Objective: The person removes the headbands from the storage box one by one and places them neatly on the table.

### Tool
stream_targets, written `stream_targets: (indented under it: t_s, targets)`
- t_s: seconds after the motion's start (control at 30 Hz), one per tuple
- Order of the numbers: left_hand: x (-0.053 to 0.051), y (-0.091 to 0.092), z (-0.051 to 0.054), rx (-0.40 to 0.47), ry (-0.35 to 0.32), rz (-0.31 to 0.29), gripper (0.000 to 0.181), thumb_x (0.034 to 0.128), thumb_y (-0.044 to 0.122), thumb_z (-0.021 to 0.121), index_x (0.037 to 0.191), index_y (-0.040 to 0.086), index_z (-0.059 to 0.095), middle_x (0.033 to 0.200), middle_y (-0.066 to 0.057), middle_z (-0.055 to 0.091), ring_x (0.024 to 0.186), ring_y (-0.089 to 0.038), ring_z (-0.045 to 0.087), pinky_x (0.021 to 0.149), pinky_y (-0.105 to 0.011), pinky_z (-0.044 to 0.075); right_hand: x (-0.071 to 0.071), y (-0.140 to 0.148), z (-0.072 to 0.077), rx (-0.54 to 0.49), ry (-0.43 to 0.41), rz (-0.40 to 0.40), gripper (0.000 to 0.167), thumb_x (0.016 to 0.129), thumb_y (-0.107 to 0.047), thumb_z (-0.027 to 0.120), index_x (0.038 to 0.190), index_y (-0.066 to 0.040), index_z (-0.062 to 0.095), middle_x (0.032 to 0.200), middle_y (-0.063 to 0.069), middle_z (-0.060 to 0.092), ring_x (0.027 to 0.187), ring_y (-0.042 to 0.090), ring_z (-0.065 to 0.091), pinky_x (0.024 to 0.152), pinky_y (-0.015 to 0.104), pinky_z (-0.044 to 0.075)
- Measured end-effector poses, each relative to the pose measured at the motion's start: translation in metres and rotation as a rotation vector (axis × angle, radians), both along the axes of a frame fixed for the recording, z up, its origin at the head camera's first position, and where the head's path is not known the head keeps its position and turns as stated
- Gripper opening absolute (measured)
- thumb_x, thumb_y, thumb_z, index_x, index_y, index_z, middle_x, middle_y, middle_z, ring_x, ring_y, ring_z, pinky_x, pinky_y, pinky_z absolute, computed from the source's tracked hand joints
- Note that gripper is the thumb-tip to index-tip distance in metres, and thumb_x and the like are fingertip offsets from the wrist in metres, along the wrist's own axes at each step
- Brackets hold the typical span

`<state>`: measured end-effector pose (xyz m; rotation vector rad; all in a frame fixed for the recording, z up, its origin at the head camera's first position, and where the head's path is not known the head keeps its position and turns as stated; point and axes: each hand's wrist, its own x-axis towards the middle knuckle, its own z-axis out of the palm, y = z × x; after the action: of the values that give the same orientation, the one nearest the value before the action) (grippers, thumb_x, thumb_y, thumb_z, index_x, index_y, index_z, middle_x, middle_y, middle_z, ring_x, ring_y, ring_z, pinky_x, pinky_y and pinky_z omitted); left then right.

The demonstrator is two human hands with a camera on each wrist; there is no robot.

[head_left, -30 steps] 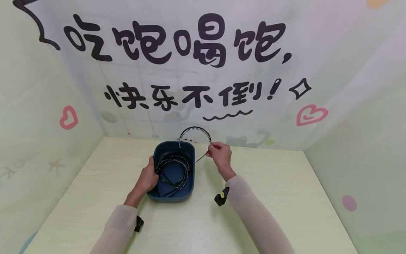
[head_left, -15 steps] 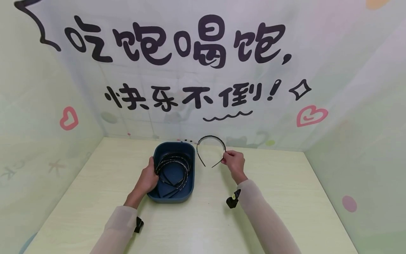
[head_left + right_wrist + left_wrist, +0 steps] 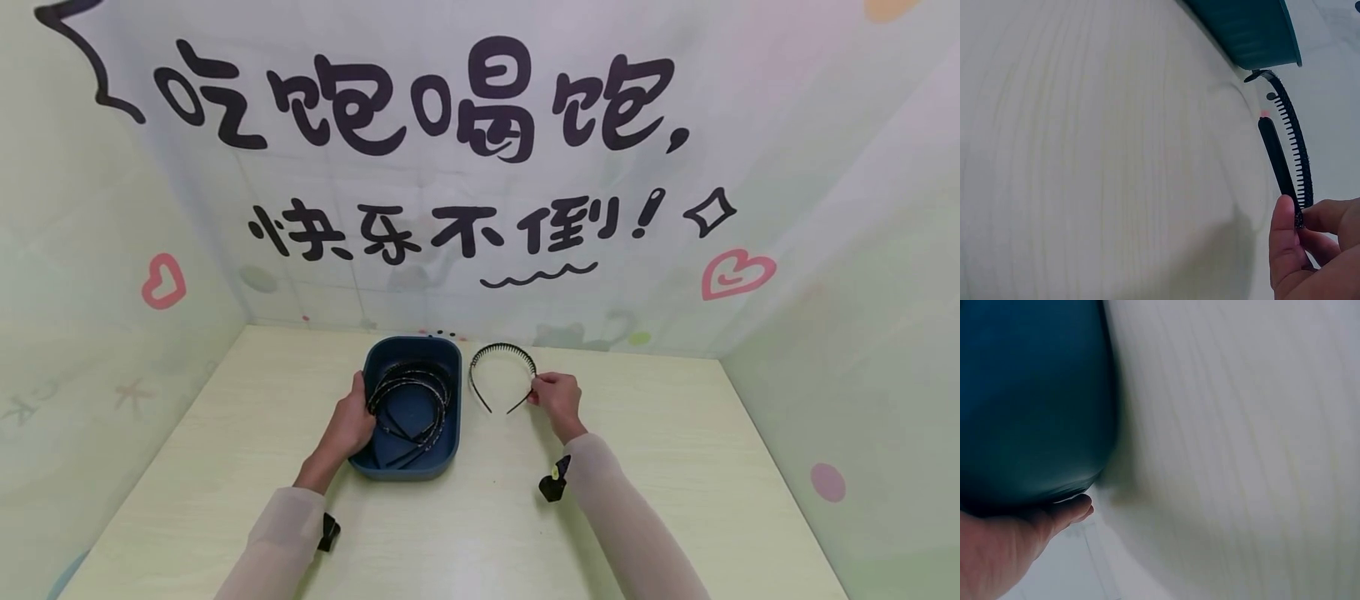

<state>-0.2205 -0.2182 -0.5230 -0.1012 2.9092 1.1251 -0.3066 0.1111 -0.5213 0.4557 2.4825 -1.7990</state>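
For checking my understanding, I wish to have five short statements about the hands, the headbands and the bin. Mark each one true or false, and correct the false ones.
1. The right hand pinches a toothed headband. True.
2. The left hand holds the dark blue bin at its left side. True.
3. The toothed headband lies inside the dark blue bin. False: it is outside, to the right of the bin.
4. Other headbands are in the dark blue bin. True.
5. The dark blue bin is tipped onto its side. False: it stands upright, with its opening facing up.
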Motion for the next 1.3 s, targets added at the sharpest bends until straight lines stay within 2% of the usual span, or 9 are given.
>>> stream_targets:
  t_s: [0.3,0.87,1.17,1.3]
  targets:
    - [0.0,0.001,0.0,0.005,0.001,0.003,0.074,0.0909,-0.008,0.041,0.153,-0.012,0.002,0.132,-0.042,0.049,0.119,-0.05,0.053,0.096,-0.056,0.045,0.003,0.001,-0.008,0.097,-0.03,0.041,0.019,0.09,-0.01,0.064,0.098,0.001,0.077,0.07,0.007,0.072,0.056,0.01,0.065,0.068,0.025,0.051]
    - [0.001,0.001,0.0,0.012,-0.02,0.003,0.075,0.0906,-0.008,0.042,0.154,-0.012,0.001,0.127,-0.042,0.052,0.113,-0.049,0.057,0.092,-0.053,0.047,0.004,0.003,-0.013,0.099,-0.034,0.063,0.016,0.09,-0.009,0.067,0.096,0.003,0.075,0.071,0.009,0.071,0.054,0.01,0.064,0.057,0.022,0.05]
    - [0.0,0.003,0.002,0.009,-0.016,0.007,0.075,0.0909,-0.008,0.042,0.154,-0.012,0.002,0.129,-0.042,0.051,0.116,-0.05,0.055,0.095,-0.055,0.046,0.007,-0.001,0.003,0.174,-0.009,0.0,0.017,0.089,-0.011,0.065,0.094,0.001,0.076,0.075,0.013,0.072,0.063,0.02,0.067,0.06,0.025,0.047]
    - [0.0,0.002,0.001,0.006,-0.01,0.01,0.074,0.0906,-0.008,0.042,0.153,-0.012,0.002,0.13,-0.042,0.051,0.117,-0.05,0.054,0.095,-0.056,0.046,0.007,-0.011,0.014,0.056,0.019,0.039,0.022,0.092,-0.01,0.063,0.106,0.003,0.073,0.092,0.017,0.072,0.076,0.023,0.069,0.07,0.032,0.056]
